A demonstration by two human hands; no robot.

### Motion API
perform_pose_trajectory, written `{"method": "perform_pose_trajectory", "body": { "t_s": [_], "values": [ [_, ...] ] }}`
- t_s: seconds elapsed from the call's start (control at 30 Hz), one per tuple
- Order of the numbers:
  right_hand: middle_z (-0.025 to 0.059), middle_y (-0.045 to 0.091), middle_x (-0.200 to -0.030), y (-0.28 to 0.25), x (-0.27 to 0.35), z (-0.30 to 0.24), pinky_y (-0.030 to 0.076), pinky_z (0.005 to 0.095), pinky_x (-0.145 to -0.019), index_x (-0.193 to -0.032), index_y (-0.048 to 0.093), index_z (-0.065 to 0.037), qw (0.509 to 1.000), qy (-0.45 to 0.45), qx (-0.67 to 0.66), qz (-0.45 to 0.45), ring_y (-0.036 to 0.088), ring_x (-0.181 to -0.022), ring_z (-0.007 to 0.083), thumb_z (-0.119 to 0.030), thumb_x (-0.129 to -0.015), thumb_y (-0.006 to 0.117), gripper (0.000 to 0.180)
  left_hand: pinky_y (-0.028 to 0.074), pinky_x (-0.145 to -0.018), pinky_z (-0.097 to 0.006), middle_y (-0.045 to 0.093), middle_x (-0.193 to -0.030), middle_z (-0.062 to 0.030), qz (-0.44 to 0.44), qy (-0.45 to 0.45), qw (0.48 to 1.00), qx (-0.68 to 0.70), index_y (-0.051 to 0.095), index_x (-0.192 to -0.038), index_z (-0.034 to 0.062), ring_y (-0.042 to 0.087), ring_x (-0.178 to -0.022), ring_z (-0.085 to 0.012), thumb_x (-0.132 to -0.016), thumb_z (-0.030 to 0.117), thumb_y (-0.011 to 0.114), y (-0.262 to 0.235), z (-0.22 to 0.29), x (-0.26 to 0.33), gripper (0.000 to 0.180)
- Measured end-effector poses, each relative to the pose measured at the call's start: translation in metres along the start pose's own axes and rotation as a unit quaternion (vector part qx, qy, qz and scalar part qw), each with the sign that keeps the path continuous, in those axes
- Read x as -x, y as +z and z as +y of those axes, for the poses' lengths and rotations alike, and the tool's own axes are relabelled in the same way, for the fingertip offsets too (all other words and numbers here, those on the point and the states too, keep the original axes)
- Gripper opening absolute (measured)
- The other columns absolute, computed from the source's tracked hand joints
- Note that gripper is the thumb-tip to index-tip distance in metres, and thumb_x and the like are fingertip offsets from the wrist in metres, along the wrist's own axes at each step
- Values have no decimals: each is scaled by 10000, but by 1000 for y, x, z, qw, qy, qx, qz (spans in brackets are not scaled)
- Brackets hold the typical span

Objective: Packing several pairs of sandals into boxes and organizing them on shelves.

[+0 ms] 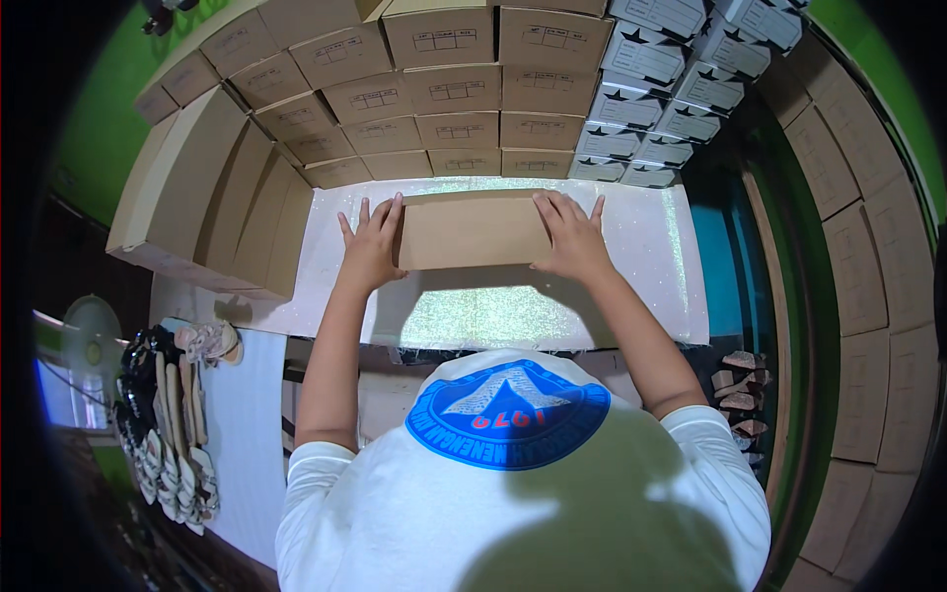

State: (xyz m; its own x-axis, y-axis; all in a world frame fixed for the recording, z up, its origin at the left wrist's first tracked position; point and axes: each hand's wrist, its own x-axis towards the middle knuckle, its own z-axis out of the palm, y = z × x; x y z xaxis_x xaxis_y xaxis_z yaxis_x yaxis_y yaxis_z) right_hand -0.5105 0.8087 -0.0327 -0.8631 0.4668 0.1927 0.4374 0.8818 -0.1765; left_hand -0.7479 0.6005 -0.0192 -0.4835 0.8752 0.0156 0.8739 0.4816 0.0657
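A plain brown cardboard box (475,235) is gripped between my two hands over the pale, glittery table top (473,314). My left hand (371,247) presses on its left end, thumb at the near corner and fingers toward the far corner. At the opposite end my right hand (574,239) holds it the same way, with the little finger spread outward. The box lies lengthwise from left to right and casts a shadow on the near side. Its underside and contents are hidden.
Stacked brown boxes (454,89) line the back, with white patterned boxes (631,104) at the right. Larger cartons (212,187) stand at the left. Shoes and sandals (173,424) lie on a white-covered surface (247,434) at lower left; more footwear (742,390) sits at right.
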Motion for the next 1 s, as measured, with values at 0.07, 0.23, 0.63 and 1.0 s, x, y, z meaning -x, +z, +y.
{"method": "perform_pose_trajectory", "body": {
  "t_s": [0.07,0.23,0.63,1.0],
  "values": [
    [86,359,-1294,11,16,-2,85,691,-975,-1340,300,-174,1000,-12,-10,19,335,-1244,335,-366,-484,784,1002,120,-976,-679,324,-1336,-53,69,19,997,-15,175,-1395,183,227,-1291,-379,-441,270,841,13,3,16,1167],
    [96,333,-1297,41,53,-2,39,704,-961,-1324,325,-236,990,-75,31,111,267,-1274,326,-355,-536,752,904,96,-941,-716,330,-1330,-61,170,27,984,-39,261,-1354,197,214,-1296,-381,-452,243,825,54,8,58,1065],
    [62,307,-1354,27,142,-24,8,708,-955,-1294,359,-322,982,-43,56,175,230,-1293,334,-345,-545,757,849,98,-894,-755,334,-1344,-42,215,71,974,-14,369,-1277,274,201,-1305,-382,-457,222,808,50,33,129,932],
    [60,333,-1330,6,277,-97,20,709,-952,-1234,413,-319,974,33,87,209,287,-1261,331,-347,-550,757,767,8,-920,-738,329,-1362,-83,244,178,953,-13,357,-1260,215,188,-1314,-394,-433,312,834,50,41,246,960]
  ]
}}
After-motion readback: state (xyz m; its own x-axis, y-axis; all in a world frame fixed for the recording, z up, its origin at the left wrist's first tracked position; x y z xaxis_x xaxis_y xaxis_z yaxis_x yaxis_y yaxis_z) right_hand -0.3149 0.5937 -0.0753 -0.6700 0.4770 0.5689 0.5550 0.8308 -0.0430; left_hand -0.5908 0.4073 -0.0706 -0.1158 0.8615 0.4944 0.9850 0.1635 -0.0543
